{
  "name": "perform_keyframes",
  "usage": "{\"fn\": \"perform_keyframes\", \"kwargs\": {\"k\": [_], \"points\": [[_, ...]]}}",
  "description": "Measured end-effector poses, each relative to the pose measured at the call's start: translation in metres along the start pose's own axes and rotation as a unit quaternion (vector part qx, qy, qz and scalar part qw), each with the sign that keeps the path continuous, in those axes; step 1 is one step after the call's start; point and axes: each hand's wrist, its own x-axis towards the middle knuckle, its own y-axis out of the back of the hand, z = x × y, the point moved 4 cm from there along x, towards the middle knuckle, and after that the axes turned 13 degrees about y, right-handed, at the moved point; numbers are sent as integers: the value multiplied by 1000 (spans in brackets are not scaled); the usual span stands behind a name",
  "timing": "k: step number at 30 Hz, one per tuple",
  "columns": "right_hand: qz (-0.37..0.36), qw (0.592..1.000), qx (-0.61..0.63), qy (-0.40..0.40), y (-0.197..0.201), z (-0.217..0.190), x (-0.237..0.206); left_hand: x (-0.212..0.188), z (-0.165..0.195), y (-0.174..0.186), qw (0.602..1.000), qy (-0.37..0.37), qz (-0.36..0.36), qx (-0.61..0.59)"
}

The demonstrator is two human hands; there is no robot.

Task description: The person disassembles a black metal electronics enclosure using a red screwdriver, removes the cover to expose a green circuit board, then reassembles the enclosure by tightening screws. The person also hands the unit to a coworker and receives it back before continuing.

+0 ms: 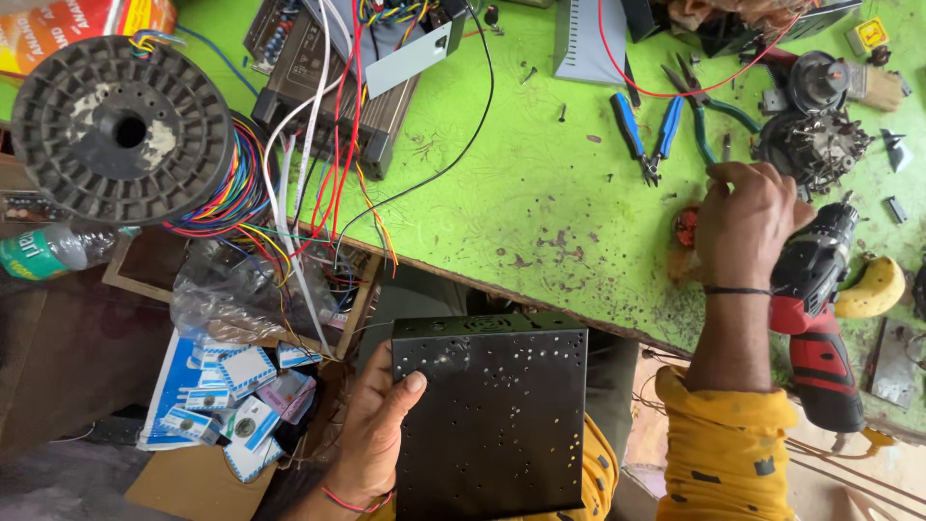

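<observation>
A left hand [371, 434] clamps the edge of a stiff, seemingly light perforated black metal panel [492, 415] while the right hand [748, 222] curls, apparently pinching something small, beside a red cordless drill [820, 318].

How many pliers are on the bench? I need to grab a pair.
2: blue-handled pliers lie on the green bench, and green-handled pliers lie just right of them. Clutter along the far edge may hide more.
</observation>
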Motion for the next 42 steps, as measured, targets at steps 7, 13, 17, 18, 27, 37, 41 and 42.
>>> {"fn": "perform_keyframes", "kwargs": {"k": [7, 13, 17, 18, 27, 37, 41, 42], "points": [[-42, 999, -27, 0, 4, -3, -16, 3, 1, -3, 1000, -1, -9, 12], [-32, 999, 2, 15, 2, -15, -9, 2, 1, -3, 1000, 0, -11, 13], [-15, 999, 32, 21, -2, -22, -2, 2, 0, -1, 1000, 2, -6, 4], [-7, 999, 48, 25, -3, -25, -1, 3, 0, -1, 1000, 3, -4, 3], [-36, 995, 8, 92, -14, -39, 4, 4, 3, -3, 1000, 4, -13, 0], [10, 995, -14, 99, -8, -48, 4, 2, 2, -8, 999, -15, -35, -14], [38, 978, 201, 52, 54, -89, -8, 5, -1, -7, 999, -3, -36, -30], [28, 972, 226, 53, 72, -106, -19, 6, -3, -7, 999, 6, -37, -37]]}}
